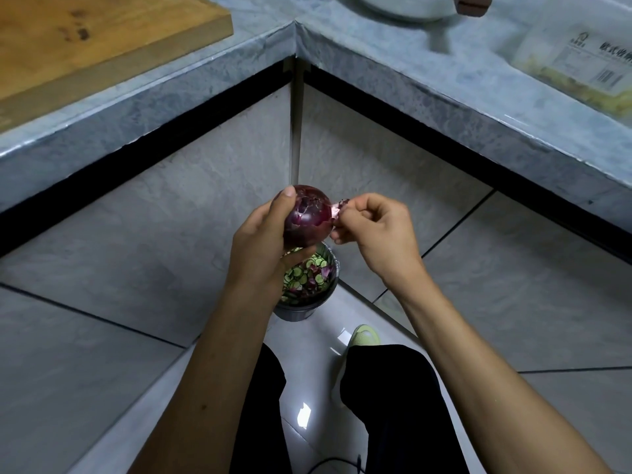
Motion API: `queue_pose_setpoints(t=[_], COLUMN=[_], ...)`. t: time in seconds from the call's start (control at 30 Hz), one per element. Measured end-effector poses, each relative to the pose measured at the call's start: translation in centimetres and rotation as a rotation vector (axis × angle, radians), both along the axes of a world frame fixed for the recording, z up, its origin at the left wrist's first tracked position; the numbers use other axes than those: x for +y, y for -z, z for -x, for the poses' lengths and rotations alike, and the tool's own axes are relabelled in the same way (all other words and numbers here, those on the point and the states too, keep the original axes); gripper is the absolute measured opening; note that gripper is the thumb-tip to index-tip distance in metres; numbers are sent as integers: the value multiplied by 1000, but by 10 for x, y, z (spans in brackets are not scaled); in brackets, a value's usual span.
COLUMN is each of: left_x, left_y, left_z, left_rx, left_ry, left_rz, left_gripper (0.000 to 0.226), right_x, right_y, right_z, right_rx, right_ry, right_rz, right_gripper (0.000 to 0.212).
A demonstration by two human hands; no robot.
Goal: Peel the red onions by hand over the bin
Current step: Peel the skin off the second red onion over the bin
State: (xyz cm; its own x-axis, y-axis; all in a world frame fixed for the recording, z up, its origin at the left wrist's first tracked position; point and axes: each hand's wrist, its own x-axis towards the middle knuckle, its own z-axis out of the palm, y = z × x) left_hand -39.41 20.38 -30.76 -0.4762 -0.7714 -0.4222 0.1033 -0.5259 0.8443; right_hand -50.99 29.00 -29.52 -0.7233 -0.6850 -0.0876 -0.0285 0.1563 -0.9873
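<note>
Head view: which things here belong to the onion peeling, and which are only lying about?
Belong to the job:
- round red onion, gripped by the left hand
- strip of purple onion skin, pinched by the right hand
- small grey bin with scraps, below the hands

Lying about:
- wooden cutting board
- white dish
- clear plastic food packet

A grey stone counter [403,59] wraps the corner, and the pale tiled floor [143,254] lies below it. Left of the counter's corner lies 1 wooden cutting board [78,39]; right of the corner sit a white dish [407,6] and, further right, a labelled clear packet [578,68]. On the floor in front of that corner stands 1 grey bin [304,299] holding green and purple scraps.
</note>
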Motion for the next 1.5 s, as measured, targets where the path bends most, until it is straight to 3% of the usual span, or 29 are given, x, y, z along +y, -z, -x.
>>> queue_pose_setpoints(t=[0.33, 0.67, 0.87, 0.97, 1.1, 1.33, 1.5], left_x=[-1, -6, -20, -26, -25, -26, -29], left_y=[3, 27, 50, 63, 74, 87, 85], left_z=[-3, -10, -22, -29, -29, -27, -25], left_rx=[73, 86, 144, 126, 51, 28, 18], left_ry=[18, -99, -217, -248, -212, -222, -214], left_rz=[-126, -286, -444, -465, -432, -439, -436], left_gripper=[42, 34, 48, 44, 27, 25, 24], right_x=[-2, -20, -30, -30, -40, -58, -68], right_y=[12, 46, 79, 111, 153, 174, 181], right_z=[10, 20, 32, 42, 45, 45, 51], right_rx=[-128, -154, -160, -112, 55, 214, 227], right_ry=[34, 26, 53, -1, -64, -160, -132], right_rz=[4, -133, -214, -344, -508, -625, -597], right_gripper=[10, 18, 20, 32, 28, 32, 21])
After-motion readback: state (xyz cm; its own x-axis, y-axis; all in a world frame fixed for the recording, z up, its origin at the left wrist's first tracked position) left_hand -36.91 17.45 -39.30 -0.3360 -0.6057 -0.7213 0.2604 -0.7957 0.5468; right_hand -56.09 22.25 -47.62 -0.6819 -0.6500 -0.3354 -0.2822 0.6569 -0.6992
